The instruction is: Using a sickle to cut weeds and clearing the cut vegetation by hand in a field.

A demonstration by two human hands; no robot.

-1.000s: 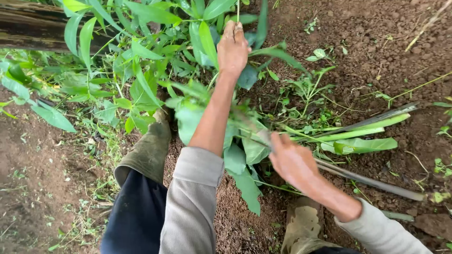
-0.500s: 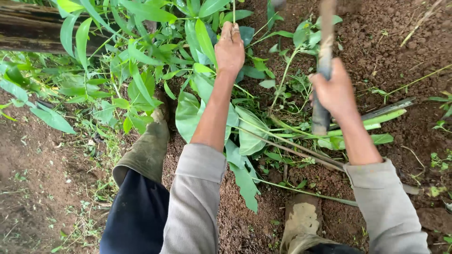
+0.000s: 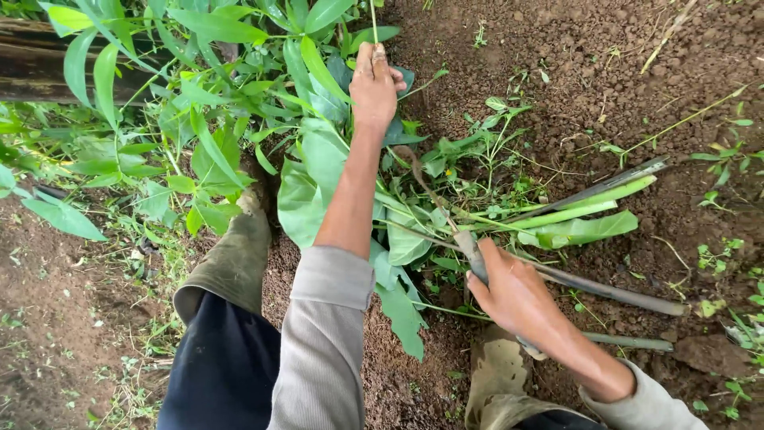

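My left hand [image 3: 374, 84] is stretched forward and closed around a thin green stem [image 3: 372, 20] of a leafy plant [image 3: 239, 95], holding it upright. My right hand [image 3: 516, 299] grips the handle of a sickle-like cutting tool [image 3: 446, 215]. Its thin curved blade reaches up and left toward the base of the broad green leaves [image 3: 314, 183] under my left forearm. Both arms wear grey sleeves.
Cut green stalks and leaves [image 3: 585, 215] lie on the brown soil [image 3: 605, 72] to the right, with a darker stalk [image 3: 617, 293] below them. My left rubber boot [image 3: 235, 255] and right boot [image 3: 497, 374] stand on the soil. A dark log [image 3: 36, 68] lies at far left.
My right hand was raised with the tool half a second ago and has swung down and left to the plant's base. My left hand keeps its hold on the stem.
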